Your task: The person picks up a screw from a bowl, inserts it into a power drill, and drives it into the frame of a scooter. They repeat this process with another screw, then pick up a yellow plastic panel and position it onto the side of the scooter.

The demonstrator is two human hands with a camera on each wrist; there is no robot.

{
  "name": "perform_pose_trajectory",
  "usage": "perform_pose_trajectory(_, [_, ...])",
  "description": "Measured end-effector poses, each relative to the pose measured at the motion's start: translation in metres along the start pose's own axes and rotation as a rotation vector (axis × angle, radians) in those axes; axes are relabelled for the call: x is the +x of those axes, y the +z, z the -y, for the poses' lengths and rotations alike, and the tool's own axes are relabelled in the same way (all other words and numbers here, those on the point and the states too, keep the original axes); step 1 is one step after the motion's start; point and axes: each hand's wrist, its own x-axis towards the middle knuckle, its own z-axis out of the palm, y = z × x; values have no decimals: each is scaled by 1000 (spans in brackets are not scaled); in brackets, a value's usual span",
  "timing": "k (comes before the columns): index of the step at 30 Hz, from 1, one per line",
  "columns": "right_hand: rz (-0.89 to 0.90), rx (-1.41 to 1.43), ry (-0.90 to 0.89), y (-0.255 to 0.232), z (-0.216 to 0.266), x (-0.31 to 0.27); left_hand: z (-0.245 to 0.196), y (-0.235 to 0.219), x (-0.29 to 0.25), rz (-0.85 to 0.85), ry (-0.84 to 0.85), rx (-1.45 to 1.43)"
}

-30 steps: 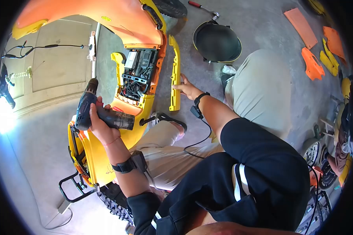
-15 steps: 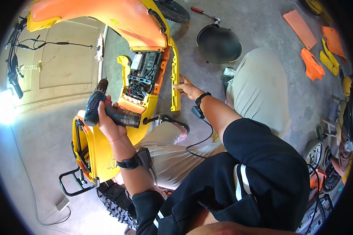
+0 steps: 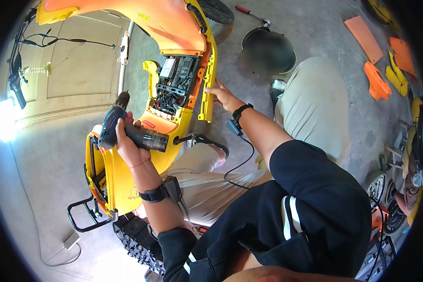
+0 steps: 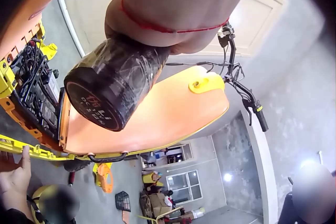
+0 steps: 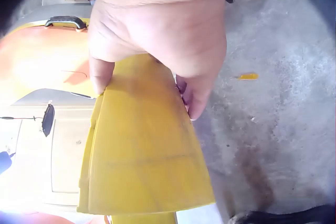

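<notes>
My left hand (image 3: 130, 148) grips a cordless drill (image 3: 110, 127) by its handle, chuck pointing up and away. The drill's taped black battery (image 4: 113, 79) fills the left wrist view's middle. With my right hand (image 3: 226, 97) I hold a long yellow plastic panel (image 3: 206, 104) between thumb and fingers. The right wrist view shows this panel (image 5: 147, 145) from its broad outer face. Alongside it runs the orange slotted edge (image 3: 199, 77) of an orange and yellow two-wheeler body (image 3: 178, 26). Black wiring and a battery unit (image 3: 178, 75) show in its open compartment.
A dark, blurred round thing (image 3: 269, 52) and a red-handled ratchet (image 3: 253, 15) lie on the floor beyond my knee. Loose orange panels (image 3: 363, 40) and yellow ones (image 3: 397, 75) are far right. A black rack (image 3: 91, 218) juts out near left.
The yellow panel has come in from beside the vehicle to its slotted edge, my right hand moving with it. The drill stays in my left hand; the head view has shifted slightly.
</notes>
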Motion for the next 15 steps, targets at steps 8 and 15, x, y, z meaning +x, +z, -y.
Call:
perform_pose_trajectory(8, [-19, 13, 4, 1, -3, 4, -2, -3, -1, 15, -14, -19])
perform_pose_trajectory(15, [-14, 30, 100, -22, -39, -10, -2, -5, 0, 20, -20, -44])
